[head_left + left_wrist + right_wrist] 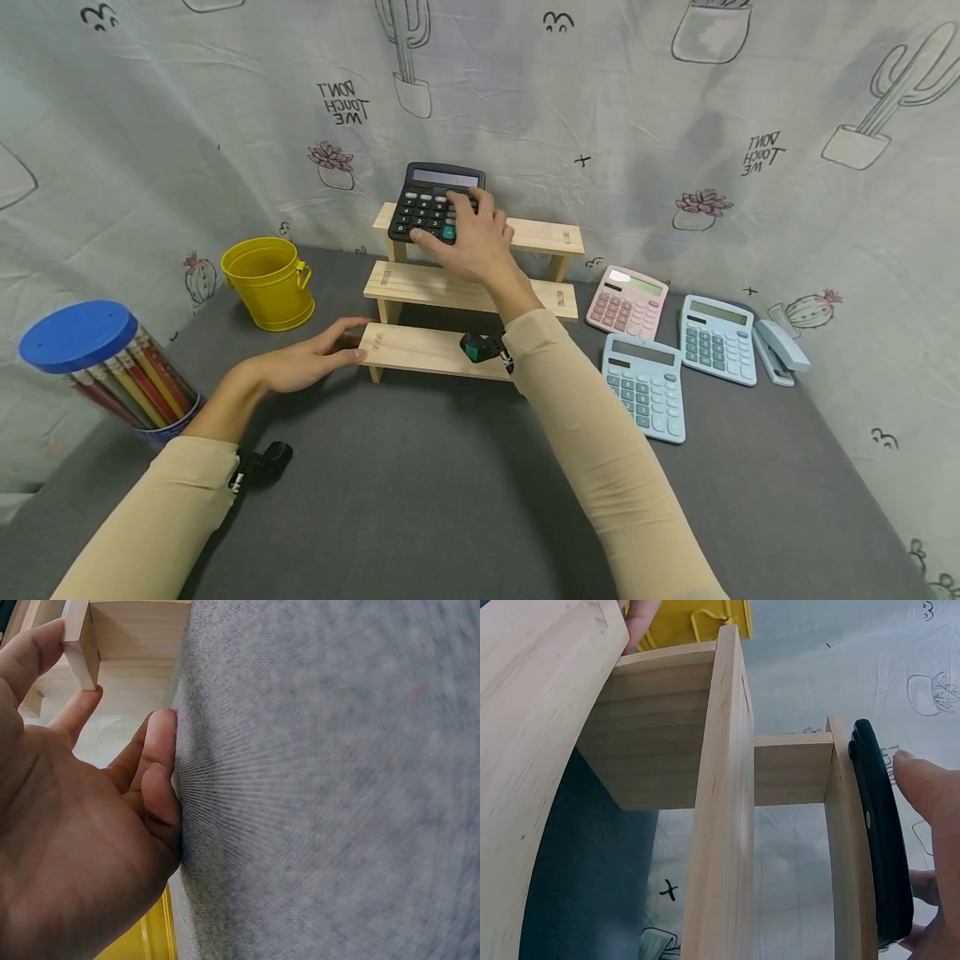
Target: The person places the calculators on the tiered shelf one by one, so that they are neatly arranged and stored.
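Note:
A black calculator [427, 200] lies face up on the top step of a three-step wooden stand [442, 287]. Over its lower right part spreads my right hand [476, 242], with the thumb by the lower keys and fingertips at the keys and right side. In the right wrist view the calculator [881, 840] lies close along the top board. My left hand [303, 362] pinches the left end of the lowest step. In the left wrist view, the thumb and a finger meet opposite edges of that board end [81, 645], while other fingers curl against the grey tabletop.
A yellow bucket [270, 283] stands left of the stand, and a blue-lidded tub of pencils [127, 375] nearer me. On the right lie a pink calculator [627, 302], two light blue calculators [645, 387] and a stapler [780, 350]. A printed curtain [562, 100] hangs behind.

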